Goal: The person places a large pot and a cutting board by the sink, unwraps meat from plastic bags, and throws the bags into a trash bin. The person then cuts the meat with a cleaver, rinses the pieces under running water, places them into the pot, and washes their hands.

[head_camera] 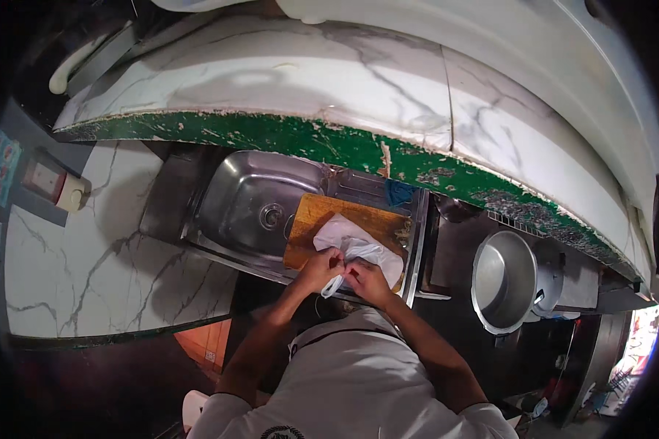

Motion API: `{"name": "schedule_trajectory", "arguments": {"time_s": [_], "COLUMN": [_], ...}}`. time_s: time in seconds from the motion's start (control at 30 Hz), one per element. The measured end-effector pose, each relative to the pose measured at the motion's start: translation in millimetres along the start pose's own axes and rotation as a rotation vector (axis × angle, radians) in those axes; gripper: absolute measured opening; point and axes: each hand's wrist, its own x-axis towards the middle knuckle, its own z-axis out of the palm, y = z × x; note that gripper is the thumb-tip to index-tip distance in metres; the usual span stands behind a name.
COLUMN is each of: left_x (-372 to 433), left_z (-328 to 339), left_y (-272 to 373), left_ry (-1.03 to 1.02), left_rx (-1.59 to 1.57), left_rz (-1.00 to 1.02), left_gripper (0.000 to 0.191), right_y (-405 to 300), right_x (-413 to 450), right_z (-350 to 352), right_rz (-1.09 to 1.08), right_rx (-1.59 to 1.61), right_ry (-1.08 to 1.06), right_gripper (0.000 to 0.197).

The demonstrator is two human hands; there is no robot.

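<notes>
A white plastic bag (pixel 362 241), bulging with something I cannot make out, lies on a worn wooden cutting board (pixel 307 219). My left hand (pixel 323 268) pinches the gathered plastic at the bag's near side between thumb and fingers. Close beside it, almost touching, my right hand (pixel 367 279) grips the same gathered part with bent fingers. A white loop of the bag (pixel 332 286) hangs below the left hand. Exactly how the plastic runs between the fingertips is hidden. The board rests across the right part of a stainless steel sink unit (pixel 241 189), overlapping the basin's edge.
A blue cloth (pixel 398 193) lies behind the board. To the right stands a large metal pot (pixel 504 282). A chipped green ledge (pixel 285 129) with marbled tiles overhangs the sink's back. On the left, a marbled counter (pixel 110 274) adjoins the sink.
</notes>
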Motion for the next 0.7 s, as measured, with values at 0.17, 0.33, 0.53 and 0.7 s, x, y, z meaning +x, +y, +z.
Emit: {"name": "schedule_trajectory", "arguments": {"time_s": [0.17, 0.33, 0.53, 0.7], "left_x": [6, 8, 8, 9], "left_z": [-2, -1, 2, -1], "left_y": [-6, -6, -20, 4], "left_ry": [-0.05, -0.089, -0.053, -0.016], "left_rx": [-0.035, -0.144, -0.135, 0.01], "left_rz": [-0.023, -0.011, -0.065, -0.005], "left_gripper": [0.022, 0.02, 0.016, 0.015], "right_y": [-9, 3, 21, 15], "right_x": [12, 11, 14, 11], "right_z": [-12, -16, 6, -3], "right_rz": [0.011, -0.042, -0.124, -0.029], "right_rx": [-0.1, -0.265, -0.399, -0.115], "right_ry": [0.131, -0.098, -0.032, 0.056], "right_gripper": [0.02, 0.029, 0.027, 0.019]}}
